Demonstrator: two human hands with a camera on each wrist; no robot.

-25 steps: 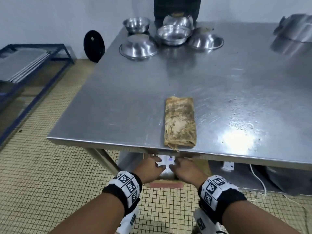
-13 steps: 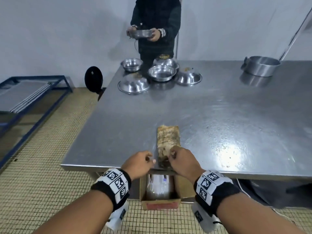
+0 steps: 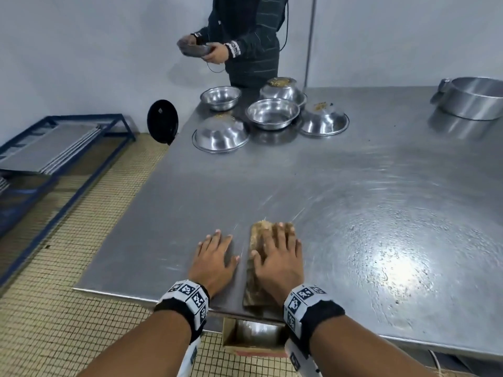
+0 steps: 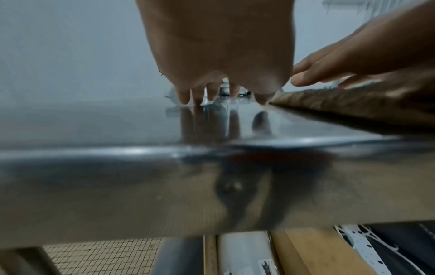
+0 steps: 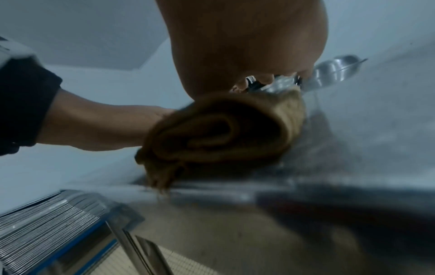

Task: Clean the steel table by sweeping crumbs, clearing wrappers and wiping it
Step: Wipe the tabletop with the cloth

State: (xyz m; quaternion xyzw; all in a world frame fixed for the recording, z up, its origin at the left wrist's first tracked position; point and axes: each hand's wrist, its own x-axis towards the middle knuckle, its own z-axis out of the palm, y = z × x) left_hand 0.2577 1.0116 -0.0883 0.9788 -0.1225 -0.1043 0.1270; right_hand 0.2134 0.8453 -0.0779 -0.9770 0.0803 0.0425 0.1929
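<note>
Brown folded cloth (image 3: 251,270) lies flat under right hand (image 3: 279,263) fingers (image 3: 283,235).

Black wristbands (image 3: 181,308) with checkered markers

No readable words or numbers anywhere; the wrist bands (image 3: 190,293) at the lower centre of the head view carry only black-and-white square marker patterns; a label on the roll (image 4: 268,266) at the bottom of the left wrist view is too blurred to read.

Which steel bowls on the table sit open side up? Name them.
Two: the far-left bowl and the middle bowl. The other three lie upside down, two with crumbs on top.
</note>
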